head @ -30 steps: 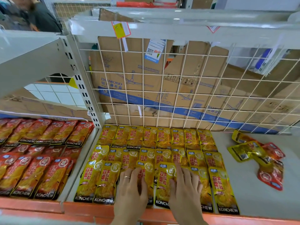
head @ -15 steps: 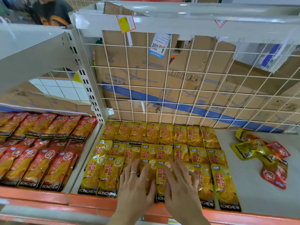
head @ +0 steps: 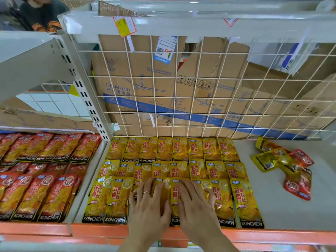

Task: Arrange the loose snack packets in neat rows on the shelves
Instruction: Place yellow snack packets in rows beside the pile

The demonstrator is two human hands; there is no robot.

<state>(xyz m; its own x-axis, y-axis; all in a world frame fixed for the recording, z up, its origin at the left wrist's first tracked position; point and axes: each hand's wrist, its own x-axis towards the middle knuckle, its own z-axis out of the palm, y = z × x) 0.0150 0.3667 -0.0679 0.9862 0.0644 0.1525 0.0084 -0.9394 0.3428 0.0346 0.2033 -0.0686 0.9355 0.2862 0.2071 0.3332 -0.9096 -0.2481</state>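
Yellow snack packets (head: 181,157) lie in three rows on the grey shelf (head: 272,206). My left hand (head: 149,210) and my right hand (head: 196,206) lie side by side, fingers spread and flat, pressing on the packets in the middle of the front row. A ring shows on the left hand. A loose heap of yellow and red packets (head: 285,166) lies unsorted at the right of the same shelf. Red packets (head: 41,173) fill the neighbouring shelf on the left in rows.
A white wire grid (head: 200,88) backs the shelf, with cardboard boxes (head: 145,84) behind it. An orange rail (head: 54,229) runs along the front edge. An upper shelf (head: 181,22) hangs overhead. A person in a dark top (head: 41,13) stands at top left.
Both hands have stayed on the front-row packets, and the right hand has slid a little left toward the other. The view has dropped slightly and come closer.
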